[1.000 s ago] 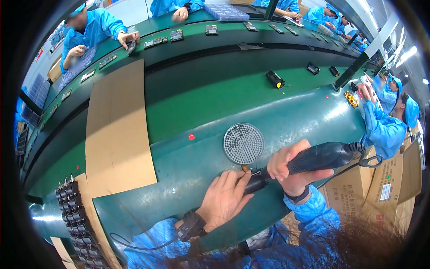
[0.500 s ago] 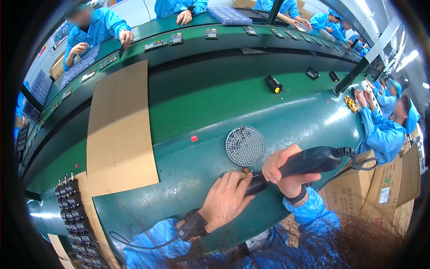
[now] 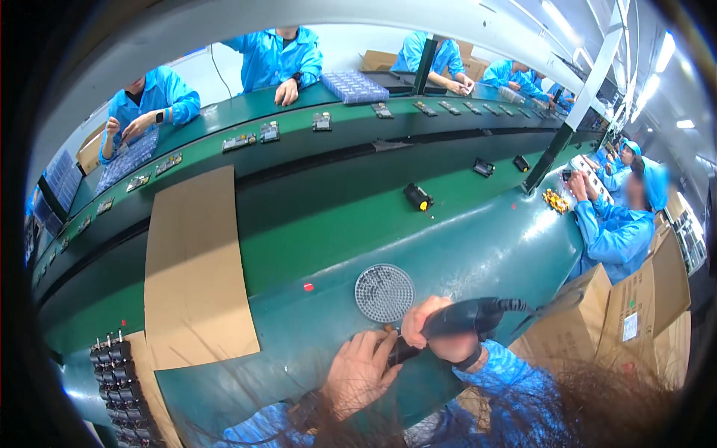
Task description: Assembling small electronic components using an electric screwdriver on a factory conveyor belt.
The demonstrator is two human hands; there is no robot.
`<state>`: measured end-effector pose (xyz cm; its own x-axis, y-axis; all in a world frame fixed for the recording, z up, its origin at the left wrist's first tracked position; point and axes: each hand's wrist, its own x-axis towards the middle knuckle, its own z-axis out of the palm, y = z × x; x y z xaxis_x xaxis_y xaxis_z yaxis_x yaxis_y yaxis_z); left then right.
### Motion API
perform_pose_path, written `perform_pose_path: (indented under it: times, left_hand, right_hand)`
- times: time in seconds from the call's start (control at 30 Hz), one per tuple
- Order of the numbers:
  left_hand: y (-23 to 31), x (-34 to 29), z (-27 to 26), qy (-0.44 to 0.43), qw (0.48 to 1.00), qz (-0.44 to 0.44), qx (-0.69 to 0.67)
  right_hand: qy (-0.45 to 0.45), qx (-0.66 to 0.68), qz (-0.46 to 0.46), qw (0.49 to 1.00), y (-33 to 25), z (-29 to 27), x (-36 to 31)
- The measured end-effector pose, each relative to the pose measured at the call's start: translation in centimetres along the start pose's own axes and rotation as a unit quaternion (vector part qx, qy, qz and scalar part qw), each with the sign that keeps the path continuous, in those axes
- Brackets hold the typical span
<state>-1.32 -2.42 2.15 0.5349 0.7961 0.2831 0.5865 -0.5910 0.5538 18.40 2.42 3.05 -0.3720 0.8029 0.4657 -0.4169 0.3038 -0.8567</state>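
Note:
My right hand [image 3: 427, 322] is closed around a black electric screwdriver [image 3: 469, 316] with a coiled cable at its rear end. The screwdriver points down and left toward a dark cylindrical part [image 3: 403, 352]. My left hand [image 3: 360, 375] grips that part against the green bench, its fingers covering most of it. A small orange-brown piece [image 3: 388, 328] shows by the left fingertips. The contact between screwdriver tip and part is hidden. Just beyond the hands lies a round grey dish [image 3: 358, 302] with a dotted pattern of small pits or screws.
A cardboard sheet [image 3: 196, 291] lies across the bench and belt on the left, beside rows of black parts [image 3: 123, 388]. Black cylindrical units [image 3: 418, 197] sit on the green belt [image 3: 314, 239]. Circuit boards [image 3: 269, 132] line the far belt. Co-workers sit opposite and rightward, near cardboard boxes [image 3: 582, 306].
The whole view has tilted, so bench and hands appear lower and further left. Both hands keep their holds. At far left, a co-worker's hand has drawn back from the boards.

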Motion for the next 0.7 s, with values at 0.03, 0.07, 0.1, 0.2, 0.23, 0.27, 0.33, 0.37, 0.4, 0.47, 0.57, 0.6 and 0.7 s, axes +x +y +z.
perform_pose_path:
  times: [0.03, 0.07, 0.1, 0.2, 0.23, 0.27, 0.33, 0.37, 0.4, 0.47, 0.57, 0.6, 0.7]
  left_hand:
    - [0.1, -0.1, 0.0, -0.002, 1.0, -0.003, 0.001]
    - [0.1, 0.0, 0.0, -0.005, 1.0, -0.008, 0.002]
    - [0.0, -0.1, 0.1, -0.003, 1.0, -0.008, 0.003]
    - [-0.2, -0.5, 0.4, -0.005, 1.0, -0.022, -0.01]
    - [0.1, 0.2, 0.0, 0.003, 1.0, -0.014, -0.004]
    - [0.3, 0.4, -0.3, 0.007, 1.0, -0.003, 0.003]
    - [-0.2, 0.4, -0.1, 0.002, 1.0, -0.002, -0.006]
    - [-0.6, 0.4, 0.0, 0.006, 1.0, 0.006, -0.012]
    - [-0.6, 0.4, 0.0, 0.004, 1.0, 0.004, -0.012]
    - [-0.5, 0.5, 0.0, 0.004, 1.0, 0.006, -0.022]
    - [-0.6, 0.5, 0.0, 0.004, 1.0, 0.004, -0.02]
    - [-0.6, 0.4, 0.0, 0.003, 1.0, 0.003, -0.021]
    - [-0.6, 0.3, 0.1, 0.008, 1.0, 0.004, -0.024]
  right_hand:
    - [-0.023, -0.017, 0.002, 1.0, -0.3, -0.1, 0.1]
    - [-0.02, -0.037, 0.002, 0.999, -0.7, 0.0, 0.3]
    - [-0.021, -0.037, 0.001, 0.999, -1.1, 0.3, 0.5]
    - [0.102, 0.004, -0.074, 0.992, -2.3, 0.5, 2.1]
    - [0.124, -0.026, -0.09, 0.988, -3.2, -0.1, 3.1]
    - [0.147, -0.044, -0.096, 0.983, -3.4, -0.7, 4.0]
    - [0.173, -0.029, -0.075, 0.982, -3.2, -2.1, 5.6]
    - [0.182, -0.001, -0.044, 0.982, -2.8, -2.8, 5.9]
    - [0.197, -0.006, -0.044, 0.979, -2.0, -3.6, 5.9]
    - [0.203, -0.015, -0.044, 0.978, -0.8, -4.4, 5.6]
    - [0.214, -0.027, -0.043, 0.976, 0.2, -4.5, 5.3]
    - [0.209, -0.018, -0.047, 0.977, 0.3, -4.4, 5.3]
    - [0.2, -0.014, -0.047, 0.979, 0.8, -4.4, 5.3]
